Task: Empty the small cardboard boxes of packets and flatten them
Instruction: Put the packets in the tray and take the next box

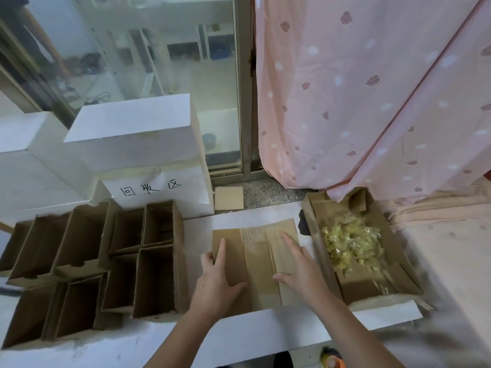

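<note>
A flattened brown cardboard box (259, 258) lies on the white surface in the middle of the head view. My left hand (216, 277) rests flat on its left side, fingers straight, the fingertips at the left edge. My right hand (300, 269) presses flat on its right side with straight fingers. To the right stands an open cardboard tray (398, 251) with a heap of yellow packets (350, 245) inside. On the left stand several small open cardboard boxes (156, 277) in rows; I cannot see packets in them.
White boxes (138, 134) stand at the back left, one labelled with handwritten characters. A small cardboard square (229, 197) lies on the floor by the glass door. A pink patterned curtain (372, 88) hangs at the right. A white board edge (265, 333) runs near me.
</note>
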Demonstrator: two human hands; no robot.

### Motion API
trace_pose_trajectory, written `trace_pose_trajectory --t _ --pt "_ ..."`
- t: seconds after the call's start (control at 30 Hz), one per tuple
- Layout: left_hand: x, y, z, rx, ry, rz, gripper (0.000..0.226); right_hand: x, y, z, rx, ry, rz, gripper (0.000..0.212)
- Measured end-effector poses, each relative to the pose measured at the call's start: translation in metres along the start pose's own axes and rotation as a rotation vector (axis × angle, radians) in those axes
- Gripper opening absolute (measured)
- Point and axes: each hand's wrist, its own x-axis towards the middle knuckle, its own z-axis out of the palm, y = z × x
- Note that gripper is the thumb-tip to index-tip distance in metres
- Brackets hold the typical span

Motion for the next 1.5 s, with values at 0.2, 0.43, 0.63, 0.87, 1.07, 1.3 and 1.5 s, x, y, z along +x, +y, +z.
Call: trace_pose_trajectory --t 0.2,0.43,0.63,0.87,1.07,1.3,1.5 --pt "0.006 -0.023 0.032 0.004 -0.044 -0.130 0.120 0.011 0.015 0.040 -0.131 -0.092 0.073 0.100" --pt "0.029 -0.055 0.064 0.067 -0.064 -0.232 0.114 0.025 0.027 0.085 -0.190 -0.071 0.081 0.079" --pt "0.048 -0.088 0.097 0.096 -0.094 -0.302 0.107 0.043 0.060 0.116 -0.424 -0.144 0.009 0.062" --pt "0.045 -0.107 0.115 0.383 -0.118 0.002 0.062 0.026 0.076 0.139 -0.631 -0.306 -0.183 0.065" --pt "0.061 -0.105 0.115 0.492 -0.224 0.011 0.077 0.039 0.068 0.146 -0.667 -0.325 -0.149 0.069" --pt "0.120 -0.088 0.096 0.502 -0.256 -0.012 0.075 0.101 0.041 0.136 -0.702 -0.380 -0.115 0.090" --pt "0.179 -0.083 0.088 0.531 -0.268 -0.046 0.077 0.160 0.028 0.133 -0.792 -0.384 -0.138 0.095"
